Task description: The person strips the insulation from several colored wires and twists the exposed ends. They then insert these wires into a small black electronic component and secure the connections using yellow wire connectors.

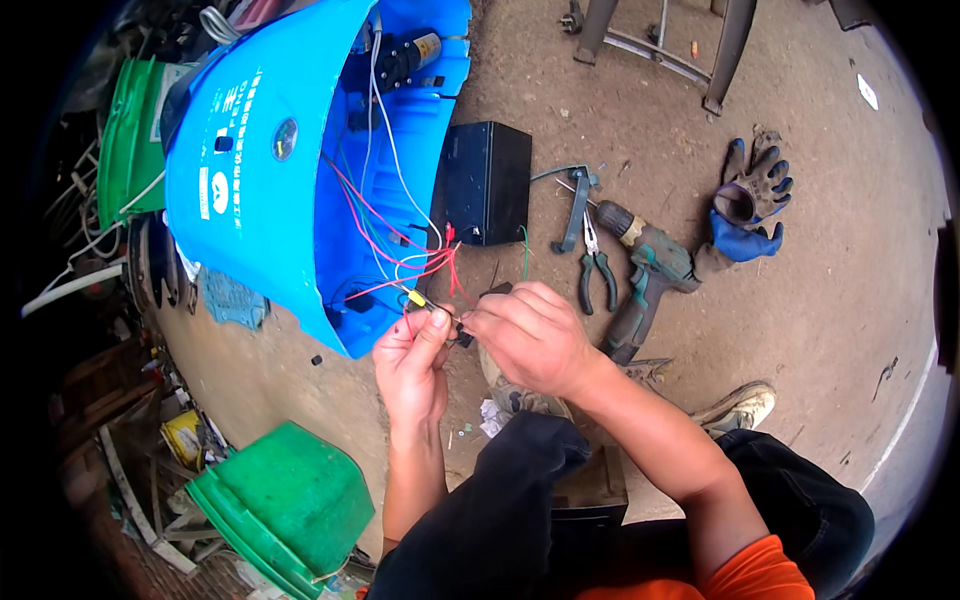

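Note:
My left hand [412, 362] is closed, thumb and forefinger pinching thin wires beside a small yellow connector [417, 297]. Right against it, my right hand [535, 338] has its fingers pinched on a wire end; a small black part shows just below the fingertips. Red wires [432, 263] run from around my hands into the open underside of a blue plastic tank [265, 180], which lies tipped over. Inside the tank sits a black pump motor [405, 62]. A black box-shaped battery [487, 183] stands beside the opening, with red leads near its corner.
Pliers [597, 270], a dark folding tool [574, 212] and a cordless drill [645, 275] lie on the floor to the right, with blue-grey work gloves [748, 200] beyond. Green tubs [300, 500] and clutter line the left. A metal stool frame [655, 52] stands at the back.

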### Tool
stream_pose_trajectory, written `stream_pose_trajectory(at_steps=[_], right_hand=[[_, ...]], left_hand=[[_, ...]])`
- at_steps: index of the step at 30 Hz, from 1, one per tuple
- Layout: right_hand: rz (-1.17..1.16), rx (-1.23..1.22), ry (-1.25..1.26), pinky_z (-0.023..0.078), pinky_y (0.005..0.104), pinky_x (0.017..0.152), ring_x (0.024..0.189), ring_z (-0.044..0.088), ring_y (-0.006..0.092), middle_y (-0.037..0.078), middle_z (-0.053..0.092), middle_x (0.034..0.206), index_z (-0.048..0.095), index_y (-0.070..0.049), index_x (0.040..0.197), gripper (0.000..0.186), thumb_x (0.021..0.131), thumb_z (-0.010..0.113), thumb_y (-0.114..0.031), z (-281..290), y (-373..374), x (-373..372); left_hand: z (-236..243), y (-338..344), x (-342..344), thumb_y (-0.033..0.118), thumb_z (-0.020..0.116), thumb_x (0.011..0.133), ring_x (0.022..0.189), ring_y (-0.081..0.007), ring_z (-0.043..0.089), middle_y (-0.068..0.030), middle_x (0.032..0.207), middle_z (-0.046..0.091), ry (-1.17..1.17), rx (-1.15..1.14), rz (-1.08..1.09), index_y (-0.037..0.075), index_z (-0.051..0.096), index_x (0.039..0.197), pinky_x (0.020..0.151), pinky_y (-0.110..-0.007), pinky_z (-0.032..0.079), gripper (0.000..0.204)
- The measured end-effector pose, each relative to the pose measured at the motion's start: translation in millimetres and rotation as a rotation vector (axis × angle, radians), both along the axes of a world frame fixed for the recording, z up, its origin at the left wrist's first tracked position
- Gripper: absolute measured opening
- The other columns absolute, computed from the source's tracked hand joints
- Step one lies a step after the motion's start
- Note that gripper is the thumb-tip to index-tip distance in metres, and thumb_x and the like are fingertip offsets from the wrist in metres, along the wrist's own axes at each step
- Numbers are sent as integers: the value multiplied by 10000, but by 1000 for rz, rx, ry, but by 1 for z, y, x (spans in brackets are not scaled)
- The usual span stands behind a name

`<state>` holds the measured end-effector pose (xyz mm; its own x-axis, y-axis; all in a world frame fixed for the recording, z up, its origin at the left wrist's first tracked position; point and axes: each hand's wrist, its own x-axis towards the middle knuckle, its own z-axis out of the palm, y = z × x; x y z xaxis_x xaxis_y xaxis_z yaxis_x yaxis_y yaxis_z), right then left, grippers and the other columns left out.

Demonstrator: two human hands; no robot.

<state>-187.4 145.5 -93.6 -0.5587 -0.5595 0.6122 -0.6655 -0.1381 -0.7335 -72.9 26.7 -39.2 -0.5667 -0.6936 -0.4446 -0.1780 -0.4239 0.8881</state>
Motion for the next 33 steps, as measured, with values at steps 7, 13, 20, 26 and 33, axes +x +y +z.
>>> stream_pose_trajectory(at_steps=[7, 13, 20, 26, 33], right_hand=[[26, 2, -26, 497, 338, 647, 721, 619, 236, 84, 646, 886, 673, -14, 949, 166, 792, 729, -21, 4, -3, -5], [631, -13, -2022, 439, 284, 590, 638, 527, 87, 8, 633, 804, 668, -13, 957, 116, 953, 614, -116, 5, -11, 3], [182, -62, -1375, 475, 293, 625, 675, 563, 81, 39, 662, 865, 670, -13, 1024, 149, 914, 717, -103, 13, 2, 25], [-38, 44, -90, 494, 320, 648, 710, 627, 245, 83, 677, 910, 689, -24, 985, 220, 786, 780, -44, 4, -1, 7], [51, -29, -762, 458, 306, 569, 639, 609, 181, 67, 655, 790, 697, -3, 900, 71, 873, 706, -68, 5, -9, 7]], left_hand=[[6, 0, -3, 104, 713, 939, 533, -11, 372, -20, 780, 676, -5, 76, -36, -21, 726, 1001, 486, -193, 230, 141], [-7, 2, 1, 118, 729, 933, 544, -11, 385, -9, 780, 675, 14, -49, -33, -14, 726, 1040, 498, -195, 246, 171], [3, -2, -5, 110, 727, 932, 539, -13, 388, -18, 776, 677, -13, 27, 18, -14, 725, 1010, 489, -195, 245, 147], [0, -2, -1, 117, 723, 936, 523, -13, 366, -31, 811, 693, 10, 32, -40, -15, 720, 1002, 475, -202, 227, 148], [1, 1, 2, 25, 716, 922, 786, -62, 562, -38, 943, 686, -2, -84, -147, -30, 717, 1064, 690, -194, 426, 152]])
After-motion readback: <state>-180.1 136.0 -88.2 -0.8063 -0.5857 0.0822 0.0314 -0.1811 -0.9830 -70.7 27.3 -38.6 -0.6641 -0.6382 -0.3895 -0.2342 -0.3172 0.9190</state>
